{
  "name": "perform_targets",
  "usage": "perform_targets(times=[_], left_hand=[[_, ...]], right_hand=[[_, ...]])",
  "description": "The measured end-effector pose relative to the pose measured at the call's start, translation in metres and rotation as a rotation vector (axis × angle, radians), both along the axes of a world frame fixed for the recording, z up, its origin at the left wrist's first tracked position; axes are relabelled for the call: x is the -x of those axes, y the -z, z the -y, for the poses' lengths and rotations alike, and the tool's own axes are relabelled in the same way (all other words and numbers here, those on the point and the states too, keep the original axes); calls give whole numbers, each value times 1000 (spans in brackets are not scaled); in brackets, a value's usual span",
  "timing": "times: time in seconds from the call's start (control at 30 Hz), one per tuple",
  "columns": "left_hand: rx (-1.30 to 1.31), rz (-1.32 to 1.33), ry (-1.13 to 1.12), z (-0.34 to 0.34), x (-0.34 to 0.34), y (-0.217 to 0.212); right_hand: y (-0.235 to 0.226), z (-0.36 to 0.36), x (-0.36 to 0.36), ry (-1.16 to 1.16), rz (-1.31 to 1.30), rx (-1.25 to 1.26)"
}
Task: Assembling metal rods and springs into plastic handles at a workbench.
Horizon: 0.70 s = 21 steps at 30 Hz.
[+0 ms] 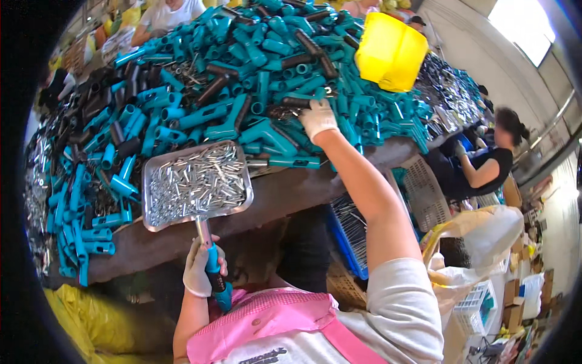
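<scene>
In the head view, nearest to the camera is the person's own body, with a pink apron [267,318] over a light grey shirt [403,297]. Just above the apron, the left hand [197,270], in a white glove, is closed around the teal-and-black tubular handle [216,279] of a shallow, rectangular pan of silver metal [147,197]. This pan is at the left of the middle, before the heap and over the edge of the dark brown table [291,203], and it carries many small silver metal pins [197,176], lying in all directions. The right arm is stretched forward, and the right hand [319,120], also white-gloved, is on the heap with its fingers bent down, beside a dark brown tubular piece [296,102] – whether it pinches this piece or only touches it, I cannot tell. The heap itself is made of teal plastic tubular pieces [254,54], many of them angled, with dark brown ones among them. On its far right side stands a bright yellow plastic container [391,51], tilted. Under the right forearm there is a blue plastic crate [347,259] with long thin silver rods [351,227], and near it a beige perforated plastic basket [424,185]. Farther right sits a co-worker in black short sleeves [494,161] – well apart from the person's hands.
</scene>
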<state>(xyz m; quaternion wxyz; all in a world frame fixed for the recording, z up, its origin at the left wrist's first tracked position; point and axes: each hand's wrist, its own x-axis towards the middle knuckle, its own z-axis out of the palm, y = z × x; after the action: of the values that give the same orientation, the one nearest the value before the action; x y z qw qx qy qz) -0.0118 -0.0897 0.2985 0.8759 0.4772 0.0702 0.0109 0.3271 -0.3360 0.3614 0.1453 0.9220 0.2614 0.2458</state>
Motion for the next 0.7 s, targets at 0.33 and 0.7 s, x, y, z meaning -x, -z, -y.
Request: perform_targets(times=[0.33,0.7], left_hand=[[-82,32,28,0,15,1],[-624,48,197,-8,10,-13]], right_hand=[[-1,25,-7,113,-100,-332],[-45,-37,192,-595,-978,-948]])
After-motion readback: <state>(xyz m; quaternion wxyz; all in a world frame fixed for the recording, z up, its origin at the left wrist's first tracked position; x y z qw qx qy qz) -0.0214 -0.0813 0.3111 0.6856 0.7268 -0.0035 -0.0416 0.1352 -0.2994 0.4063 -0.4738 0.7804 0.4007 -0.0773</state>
